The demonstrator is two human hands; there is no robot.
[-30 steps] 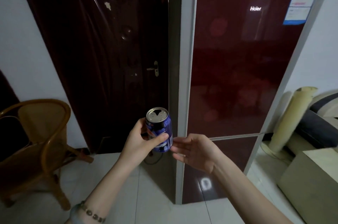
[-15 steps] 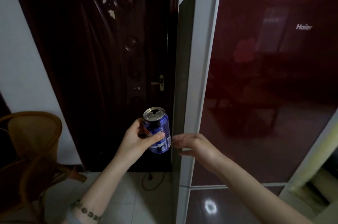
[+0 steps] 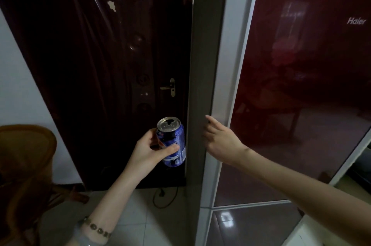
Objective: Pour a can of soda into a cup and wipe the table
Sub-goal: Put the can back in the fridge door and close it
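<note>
A blue soda can [image 3: 174,141] with a silver top and an opened mouth stands nearly upright in my left hand [image 3: 149,150], held at chest height in front of a dark door. My right hand [image 3: 220,141] holds nothing; its fingers reach to the left edge of the dark red refrigerator door [image 3: 301,95], touching or almost touching the grey side panel. No cup or table is in view.
A dark brown room door [image 3: 100,65] with a brass handle [image 3: 170,87] fills the left. A wicker chair [image 3: 26,157] stands at the lower left. A cable [image 3: 164,197] lies on the white tiled floor between door and refrigerator.
I have come closer to the refrigerator. My right hand rose from beside the can to the refrigerator door's left edge. The left hand kept holding the can.
</note>
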